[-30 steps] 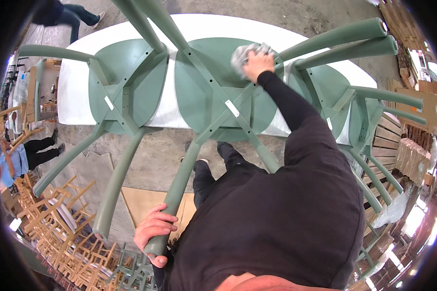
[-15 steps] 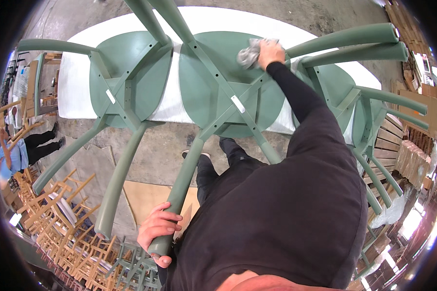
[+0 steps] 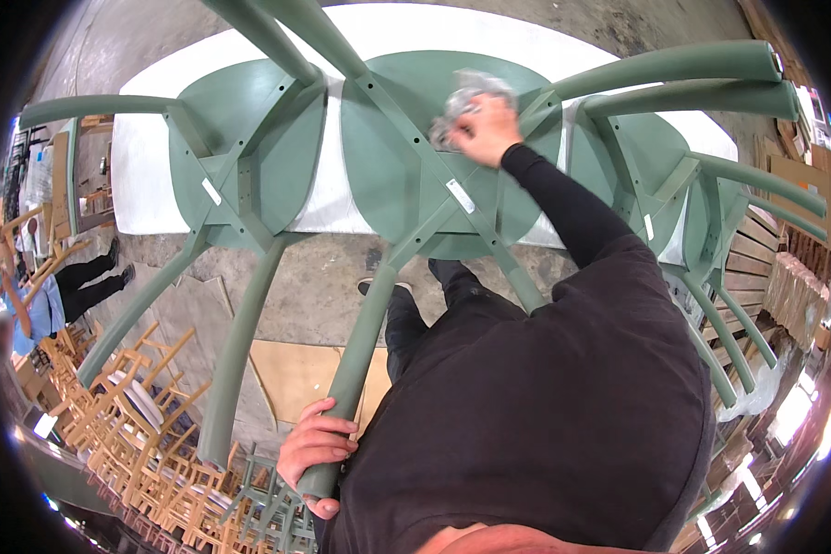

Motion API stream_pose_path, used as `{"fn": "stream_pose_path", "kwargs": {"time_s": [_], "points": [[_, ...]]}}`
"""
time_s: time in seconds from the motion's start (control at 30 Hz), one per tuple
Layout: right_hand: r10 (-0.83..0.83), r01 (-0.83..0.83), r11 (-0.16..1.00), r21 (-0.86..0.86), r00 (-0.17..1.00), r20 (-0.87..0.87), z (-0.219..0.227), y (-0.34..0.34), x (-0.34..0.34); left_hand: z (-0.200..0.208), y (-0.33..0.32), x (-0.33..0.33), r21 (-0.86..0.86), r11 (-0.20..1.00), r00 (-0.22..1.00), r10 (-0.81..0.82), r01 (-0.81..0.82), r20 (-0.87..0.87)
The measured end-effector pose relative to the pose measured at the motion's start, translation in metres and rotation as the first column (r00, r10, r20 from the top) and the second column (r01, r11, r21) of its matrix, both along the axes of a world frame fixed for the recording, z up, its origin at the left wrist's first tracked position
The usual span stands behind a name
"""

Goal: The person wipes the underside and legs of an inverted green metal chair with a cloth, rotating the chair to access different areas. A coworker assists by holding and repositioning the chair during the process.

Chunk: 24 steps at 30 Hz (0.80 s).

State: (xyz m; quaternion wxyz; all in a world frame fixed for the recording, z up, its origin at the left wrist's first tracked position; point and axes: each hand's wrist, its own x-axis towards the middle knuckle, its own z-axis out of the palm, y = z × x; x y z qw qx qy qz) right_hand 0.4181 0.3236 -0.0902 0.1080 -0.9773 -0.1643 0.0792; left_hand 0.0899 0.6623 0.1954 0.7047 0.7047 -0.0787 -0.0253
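An upturned green stool (image 3: 397,92) lies with its round seat on a white-covered table (image 3: 332,198), legs pointing up and outward. My left hand (image 3: 316,448) is wrapped round the end of its near leg (image 3: 365,346). With my right hand (image 3: 489,131) I press a crumpled grey cloth (image 3: 478,85) on the underside of the seat, by the crossed braces (image 3: 434,171). A small white label (image 3: 460,196) sits where the braces cross. The right fingers are partly hidden by the cloth.
Another upturned green stool (image 3: 208,102) stands to the left, and more (image 3: 642,148) to the right, their legs jutting out. Many wooden chair frames (image 3: 148,443) are stacked at lower left. A person in a blue top (image 3: 32,309) is at far left. Wooden slats (image 3: 743,277) lie at right.
My right hand has moved the cloth left and nearer, toward the crossed braces. My left hand keeps its hold on the leg. The whole view has shifted slightly.
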Motion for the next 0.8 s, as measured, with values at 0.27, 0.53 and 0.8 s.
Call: {"fn": "stream_pose_path", "kwargs": {"time_s": [0.27,0.53,0.8], "points": [[-0.118,0.024,0.956,0.292,0.943,0.31,-0.022,0.104,0.123,0.004,0.008,-0.004,0.02,1.0,0.999,-0.02,0.02,-0.03],[0.512,-0.408,0.821,0.399,0.835,-0.2,0.003,0.018,0.052,0.001,0.002,-0.008,0.004,0.999,0.997,0.038,-0.038,-0.062],[0.257,-0.294,0.935,0.2,0.948,0.189,-0.015,0.052,0.061,0.002,0.005,0.001,0.01,0.999,0.999,-0.039,0.039,-0.01]]}}
